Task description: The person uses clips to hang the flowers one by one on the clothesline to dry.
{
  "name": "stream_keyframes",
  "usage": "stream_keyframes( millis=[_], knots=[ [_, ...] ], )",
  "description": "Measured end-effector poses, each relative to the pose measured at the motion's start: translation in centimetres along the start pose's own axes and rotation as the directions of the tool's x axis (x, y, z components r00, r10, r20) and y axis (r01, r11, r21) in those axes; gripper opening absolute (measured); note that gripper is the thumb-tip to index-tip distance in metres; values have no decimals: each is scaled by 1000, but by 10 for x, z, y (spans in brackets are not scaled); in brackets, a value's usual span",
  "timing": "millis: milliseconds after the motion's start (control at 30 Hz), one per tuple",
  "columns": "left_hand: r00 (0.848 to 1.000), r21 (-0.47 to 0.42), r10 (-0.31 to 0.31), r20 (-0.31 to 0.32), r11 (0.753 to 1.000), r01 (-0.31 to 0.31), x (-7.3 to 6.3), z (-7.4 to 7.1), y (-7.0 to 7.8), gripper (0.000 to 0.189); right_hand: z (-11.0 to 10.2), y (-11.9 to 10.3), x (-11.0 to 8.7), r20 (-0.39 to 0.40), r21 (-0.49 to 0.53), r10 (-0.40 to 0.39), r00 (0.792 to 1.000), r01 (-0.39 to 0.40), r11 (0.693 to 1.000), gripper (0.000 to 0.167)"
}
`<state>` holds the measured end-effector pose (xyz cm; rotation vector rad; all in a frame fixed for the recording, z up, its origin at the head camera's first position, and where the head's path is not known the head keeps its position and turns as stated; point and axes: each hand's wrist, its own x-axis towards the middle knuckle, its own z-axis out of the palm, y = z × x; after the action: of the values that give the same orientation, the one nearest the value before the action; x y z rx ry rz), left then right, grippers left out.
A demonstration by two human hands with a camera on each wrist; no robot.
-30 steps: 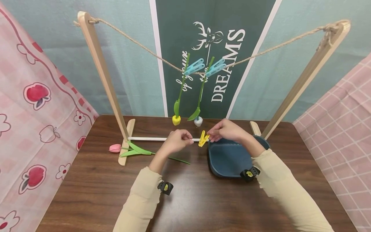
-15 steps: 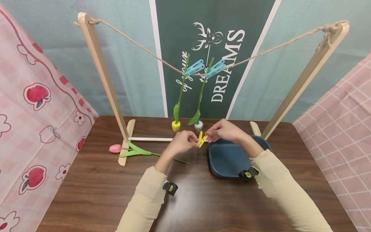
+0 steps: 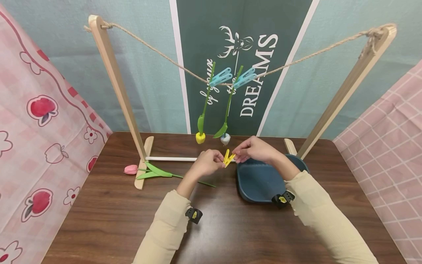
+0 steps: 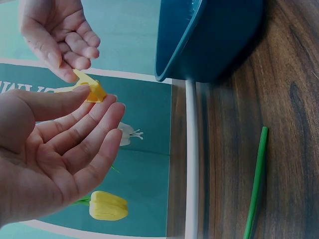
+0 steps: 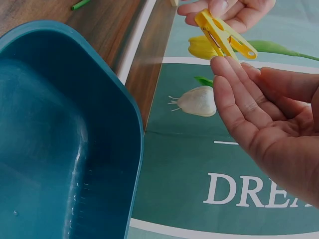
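A yellow clothespin [image 3: 228, 158] is between the two hands, above the table. My left hand [image 3: 209, 162] pinches one end of it between thumb and fingers, plainest in the left wrist view. My right hand [image 3: 254, 149] has its fingertips right at the other end; in the right wrist view its fingers are loosely bent and its thumb stands off the clothespin. Behind the hands, a yellow tulip [image 3: 200, 138] and a white tulip [image 3: 225, 139] hang head down from a rope [image 3: 158, 50], each stem held by a light blue clothespin [image 3: 221, 77].
A pink tulip [image 3: 131, 169] lies at the left, partly over the wooden stand's foot, its stem running behind the left forearm. The blue basin [image 3: 242, 185] sits under the right forearm. Wooden posts [image 3: 115, 80] carry the rope, and a white bar [image 3: 171, 158] runs low between them.
The left hand has moved right and taken hold of the yellow clothespin, which the right hand alone held earlier. The hanging tulips have swayed slightly.
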<state>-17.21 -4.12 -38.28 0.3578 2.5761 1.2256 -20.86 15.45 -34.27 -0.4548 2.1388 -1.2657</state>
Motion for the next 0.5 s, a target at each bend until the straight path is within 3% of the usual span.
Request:
stream_keyframes(
  millis=[500],
  knots=[
    [1000, -12, -10, 22, 1000, 11, 1, -9, -1, 7, -6, 2, -1, 10, -128, -63, 998, 64, 990, 27]
  ],
)
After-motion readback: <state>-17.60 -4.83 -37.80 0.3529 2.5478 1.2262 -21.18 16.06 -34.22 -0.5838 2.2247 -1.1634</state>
